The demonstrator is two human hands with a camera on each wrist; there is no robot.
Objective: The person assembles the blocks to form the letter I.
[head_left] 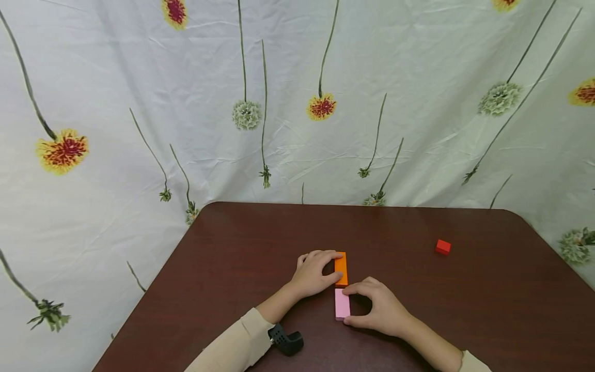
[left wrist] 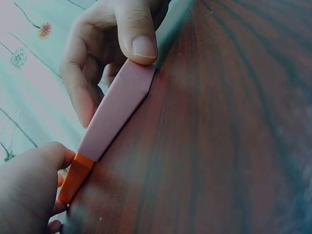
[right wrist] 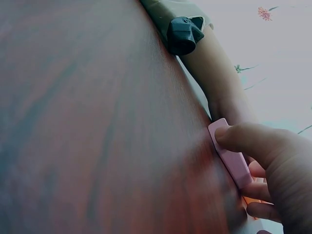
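Note:
An orange block [head_left: 341, 268] lies flat on the dark wooden table [head_left: 232, 258], with a pink block [head_left: 342, 304] end to end just in front of it. My left hand [head_left: 316, 272] grips the orange block [left wrist: 75, 178] between thumb and forefinger. My right hand [head_left: 378, 307] pinches the pink block [left wrist: 114, 112] at its two ends, thumb at the near end and forefinger at the far end. In the right wrist view the thumb [right wrist: 243, 139] presses the pink block's [right wrist: 229, 156] end. The two blocks touch.
A small red cube [head_left: 443, 247] sits alone on the table's right side. A floral cloth [head_left: 297, 103] hangs behind and around the table. A black wrist camera [head_left: 286, 340] is strapped to my left sleeve.

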